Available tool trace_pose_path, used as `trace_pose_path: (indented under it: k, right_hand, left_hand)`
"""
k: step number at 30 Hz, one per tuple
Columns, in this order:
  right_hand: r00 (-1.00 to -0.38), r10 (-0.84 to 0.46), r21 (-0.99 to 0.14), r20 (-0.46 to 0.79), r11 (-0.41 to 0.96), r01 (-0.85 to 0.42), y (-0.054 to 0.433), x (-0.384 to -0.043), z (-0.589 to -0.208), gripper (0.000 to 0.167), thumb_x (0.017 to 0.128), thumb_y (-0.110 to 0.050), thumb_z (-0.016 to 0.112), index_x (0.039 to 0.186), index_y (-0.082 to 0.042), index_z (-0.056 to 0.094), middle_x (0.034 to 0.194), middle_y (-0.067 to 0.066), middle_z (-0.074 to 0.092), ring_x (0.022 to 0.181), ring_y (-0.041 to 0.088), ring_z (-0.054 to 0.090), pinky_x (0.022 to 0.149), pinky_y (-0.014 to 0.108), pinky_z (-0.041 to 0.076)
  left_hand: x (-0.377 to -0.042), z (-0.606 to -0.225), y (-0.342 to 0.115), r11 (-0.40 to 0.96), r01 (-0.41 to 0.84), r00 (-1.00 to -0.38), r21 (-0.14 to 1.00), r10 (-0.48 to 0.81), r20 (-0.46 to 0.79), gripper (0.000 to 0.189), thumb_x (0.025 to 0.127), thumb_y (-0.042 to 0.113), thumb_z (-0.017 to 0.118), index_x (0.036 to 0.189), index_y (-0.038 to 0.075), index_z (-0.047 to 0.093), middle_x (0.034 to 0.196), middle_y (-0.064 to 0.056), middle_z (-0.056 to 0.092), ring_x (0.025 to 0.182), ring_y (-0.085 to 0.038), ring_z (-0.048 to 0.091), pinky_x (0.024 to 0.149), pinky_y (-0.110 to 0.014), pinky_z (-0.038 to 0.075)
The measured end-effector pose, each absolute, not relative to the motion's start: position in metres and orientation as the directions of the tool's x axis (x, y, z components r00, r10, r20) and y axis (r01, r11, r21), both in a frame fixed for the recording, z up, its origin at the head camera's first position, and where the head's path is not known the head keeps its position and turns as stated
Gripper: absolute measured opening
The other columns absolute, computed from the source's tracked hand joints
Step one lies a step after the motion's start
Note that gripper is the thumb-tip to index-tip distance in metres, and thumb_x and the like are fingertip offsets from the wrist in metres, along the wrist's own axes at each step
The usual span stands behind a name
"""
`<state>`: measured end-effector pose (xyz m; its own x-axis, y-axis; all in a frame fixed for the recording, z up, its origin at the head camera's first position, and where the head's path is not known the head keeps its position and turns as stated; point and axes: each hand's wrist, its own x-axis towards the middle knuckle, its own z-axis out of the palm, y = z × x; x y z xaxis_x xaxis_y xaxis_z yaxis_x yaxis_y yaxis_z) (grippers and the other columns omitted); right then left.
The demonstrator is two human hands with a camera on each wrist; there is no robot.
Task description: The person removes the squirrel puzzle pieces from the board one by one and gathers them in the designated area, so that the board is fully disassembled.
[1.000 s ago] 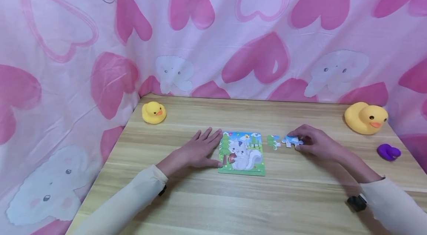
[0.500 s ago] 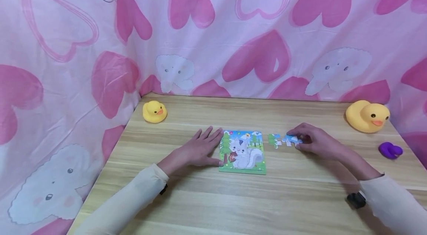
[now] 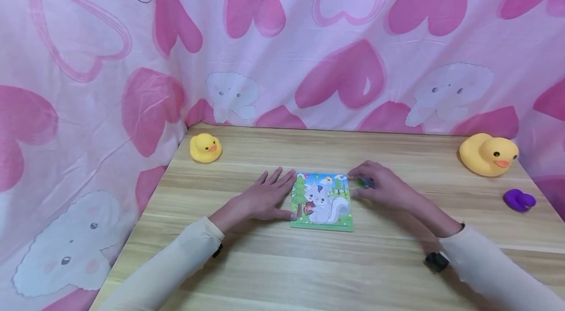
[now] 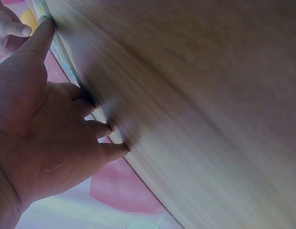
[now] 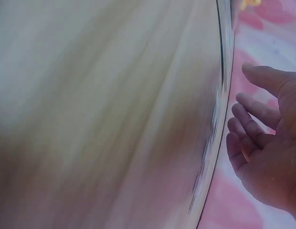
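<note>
Bright head view; dimmer, blurrier wrist views.

Dressed in long cream sleeves [image 3: 499,264] — creased near the cuffs [image 3: 212,232] — with small black devices [image 3: 437,262] just beside the cuffs.

There are two bare hands [image 3: 265,199] [image 3: 385,186], two cream sleeves [image 3: 176,262] [image 3: 494,262], two black wrist devices [image 3: 217,251] [image 3: 436,262], two rounded yellow toy ducks [image 3: 205,148] [image 3: 488,155], one purple toy [image 3: 519,200], one square squirrel-picture puzzle [image 3: 321,201], one wood-grain table [image 3: 318,269] and three white animals [image 3: 66,242] [image 3: 231,97] [image 3: 449,94] printed on pink cloth [image 3: 247,60]; green-and-blue puzzle pieces [image 3: 365,183] are too hidden to count.
</note>
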<state>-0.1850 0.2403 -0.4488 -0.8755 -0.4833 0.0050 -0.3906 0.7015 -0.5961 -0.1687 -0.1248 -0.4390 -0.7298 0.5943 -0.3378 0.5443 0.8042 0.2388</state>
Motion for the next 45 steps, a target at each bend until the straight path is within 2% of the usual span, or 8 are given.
trace_pose_path:
  k: [6,16,21,27,33,38,45]
  right_hand:
    - [-0.858,-0.512,-0.538,-0.03,0.732,-0.418,0.216,-0.182,-0.451,0.047,0.087,-0.023,0.088,0.131,-0.017,0.073,0.129,0.004,0.068,0.117,0.024,0.06,0.103,0.05,0.056]
    - [-0.853,-0.512,-0.431,-0.098,0.795,-0.427,0.189,-0.179,-0.433,0.059,0.082,-0.024,0.092,0.136,-0.01,0.07,0.131,0.011,0.066,0.109,0.023,0.06,0.095,0.045,0.058]
    - [-0.882,-0.454,-0.395,-0.128,0.839,-0.375,0.178,-0.18,-0.428,0.054,0.08,-0.023,0.094,0.129,-0.011,0.073,0.122,0.008,0.069,0.108,0.023,0.061,0.096,0.049,0.059]
    - [-0.898,-0.413,-0.366,-0.15,0.867,-0.338,0.172,-0.184,-0.427,0.049,0.081,-0.025,0.093,0.125,-0.012,0.074,0.117,0.006,0.068,0.104,0.023,0.059,0.091,0.047,0.059]
    - [-0.891,-0.423,-0.388,-0.166,0.859,-0.335,0.171,-0.188,-0.429,0.045,0.082,-0.022,0.092,0.121,-0.013,0.071,0.115,0.006,0.064,0.102,0.023,0.055,0.087,0.043,0.057]
    - [-0.889,-0.428,-0.429,-0.162,0.842,-0.327,0.173,-0.19,-0.431,0.047,0.082,-0.02,0.092,0.121,-0.012,0.067,0.118,0.006,0.063,0.105,0.024,0.056,0.094,0.046,0.058]
    - [-0.872,-0.476,-0.507,-0.112,0.783,-0.362,0.178,-0.19,-0.439,0.053,0.083,-0.014,0.091,0.13,-0.012,0.066,0.122,0.007,0.063,0.112,0.024,0.058,0.103,0.048,0.056]
  left_hand:
    - [-0.17,-0.444,-0.12,0.788,0.567,-0.715,0.242,0.616,-0.33,0.109,0.095,0.078,0.054,0.172,0.02,0.004,0.181,0.002,-0.001,0.168,-0.033,-0.003,0.135,-0.061,0.004]
    - [-0.167,-0.442,-0.125,0.812,0.541,-0.736,0.219,0.583,-0.344,0.109,0.095,0.079,0.054,0.172,0.02,0.005,0.181,0.004,0.0,0.168,-0.031,-0.003,0.136,-0.059,0.004]
    - [-0.166,-0.442,-0.126,0.811,0.538,-0.735,0.229,0.584,-0.343,0.108,0.095,0.077,0.055,0.172,0.019,0.006,0.181,0.002,0.0,0.168,-0.032,-0.002,0.135,-0.06,0.003]
    - [-0.166,-0.439,-0.125,0.808,0.539,-0.735,0.238,0.589,-0.336,0.109,0.095,0.077,0.056,0.172,0.019,0.006,0.181,0.001,0.001,0.168,-0.033,-0.002,0.135,-0.061,0.004]
    - [-0.166,-0.439,-0.124,0.805,0.541,-0.734,0.242,0.593,-0.332,0.109,0.095,0.076,0.057,0.172,0.018,0.007,0.181,0.0,0.002,0.168,-0.034,-0.001,0.135,-0.061,0.005]
    - [-0.167,-0.439,-0.124,0.805,0.542,-0.734,0.242,0.594,-0.33,0.109,0.095,0.076,0.057,0.172,0.017,0.008,0.181,0.0,0.003,0.168,-0.035,0.0,0.135,-0.062,0.006]
    - [-0.167,-0.439,-0.125,0.806,0.539,-0.734,0.244,0.592,-0.333,0.109,0.095,0.076,0.058,0.172,0.018,0.008,0.181,0.0,0.002,0.168,-0.035,-0.001,0.135,-0.061,0.005]
